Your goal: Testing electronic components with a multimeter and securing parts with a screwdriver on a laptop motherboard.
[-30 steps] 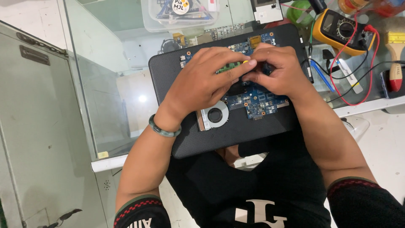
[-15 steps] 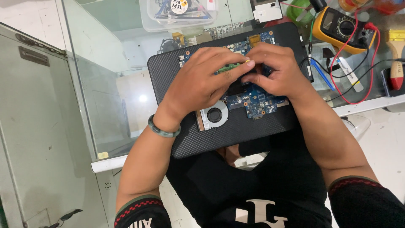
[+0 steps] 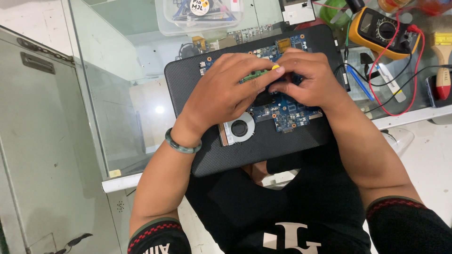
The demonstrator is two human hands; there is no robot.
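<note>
While a blue laptop circuit board [image 3: 287, 110] lies in its black textured laptop shell [image 3: 263, 146] at the glass counter's near edge, left hand [image 3: 226, 91] and right hand [image 3: 308, 80] pinch a small green memory strip [image 3: 252, 75], apparently by its edges; it looks light, stiff, fragile.

Glass counter [image 3: 117, 94], grey metal cabinet [image 3: 33, 141], pale floor [image 3: 423, 155].

The person wears a black short-sleeved shirt with white lettering on the chest. Each sleeve ends in a red-and-black patterned band with a thin olive edge; the left sleeve also carries white letters. A dark green bead bracelet [image 3: 182, 144] circles the left wrist. Both forearms are bare.
</note>
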